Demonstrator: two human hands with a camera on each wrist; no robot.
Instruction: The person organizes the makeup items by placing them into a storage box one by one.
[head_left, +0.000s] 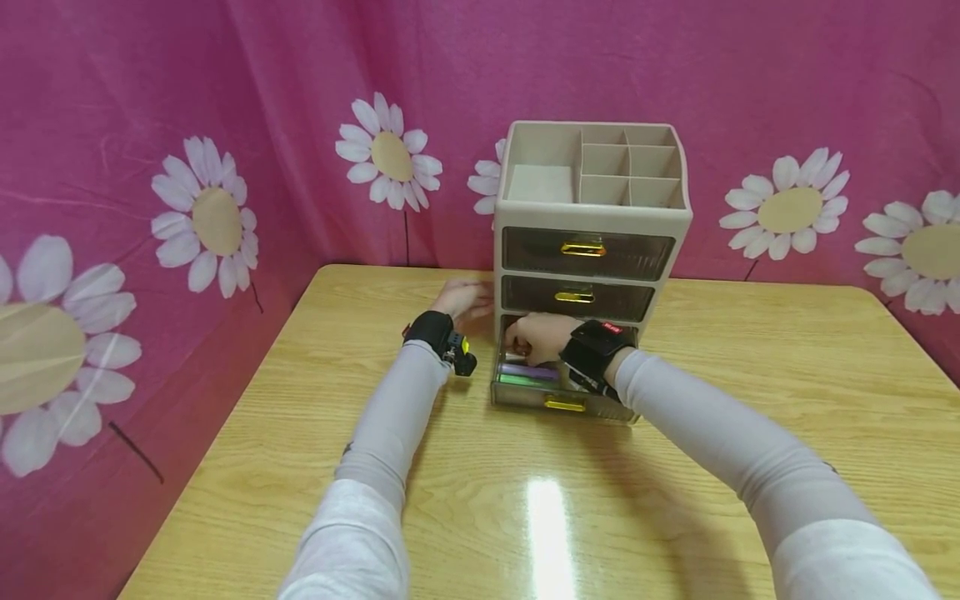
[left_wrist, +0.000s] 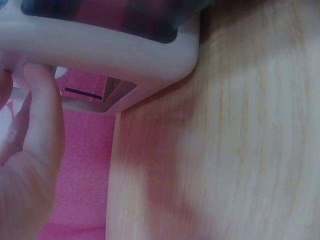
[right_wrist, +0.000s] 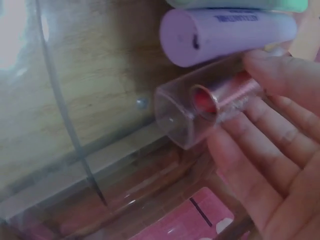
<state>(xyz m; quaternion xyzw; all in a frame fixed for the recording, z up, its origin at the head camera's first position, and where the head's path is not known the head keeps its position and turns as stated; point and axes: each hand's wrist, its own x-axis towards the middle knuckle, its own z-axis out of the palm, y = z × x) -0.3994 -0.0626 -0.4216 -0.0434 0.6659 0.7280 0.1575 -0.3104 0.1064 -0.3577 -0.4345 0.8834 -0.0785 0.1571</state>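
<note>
A beige desktop drawer cabinet (head_left: 596, 218) has its bottom drawer (head_left: 525, 397) pulled out. My right hand (head_left: 547, 335) reaches into that drawer and holds a lipstick (right_wrist: 227, 97) in a clear cap between thumb and fingers. Beside it lie a purple tube (right_wrist: 225, 35) and a green tube (right_wrist: 250, 4), side by side; both also show in the head view. My left hand (head_left: 463, 300) is at the cabinet's left side. In the left wrist view its extended fingers (left_wrist: 42, 110) touch the beige frame; some fingertips are hidden.
Two dark see-through drawers with gold handles (head_left: 583, 249) are closed above. The cabinet's top has several compartments (head_left: 628, 160). It stands on a wooden table (head_left: 420, 517), with a pink flowered cloth (head_left: 525, 58) behind and to the left.
</note>
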